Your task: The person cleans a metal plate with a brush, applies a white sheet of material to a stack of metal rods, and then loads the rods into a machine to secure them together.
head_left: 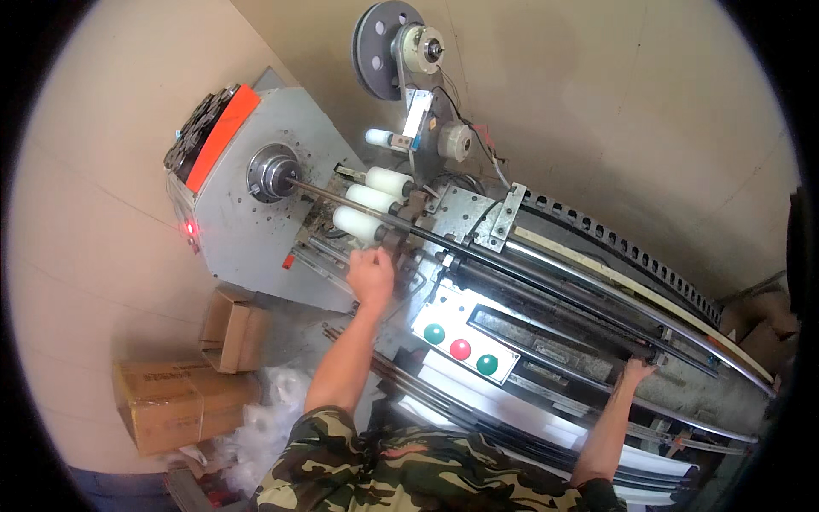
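Observation:
My left hand [371, 271] is closed in a fist just below the white cylindrical rollers [357, 224] of a long grey machine. What its fingers grip, if anything, is hidden. Out at the right, my right hand [636, 372] curls at a small metal block [659, 354] near the end of the dark rods; whatever lies inside the fingers is too small to make out. A thin metal rod [328, 194] runs from the round chuck [275, 173] past the rollers and over the machine bed. Between my arms sits a white control panel [465, 337] with two green buttons and one red.
A grey reel [386, 47] stands at the back on a bracket. Behind the rods curves a black cable chain [614, 243]. Several dark rods [426, 397] lie along the front. Cardboard boxes [183, 405] and clear plastic wrap [277, 410] are on the floor at left.

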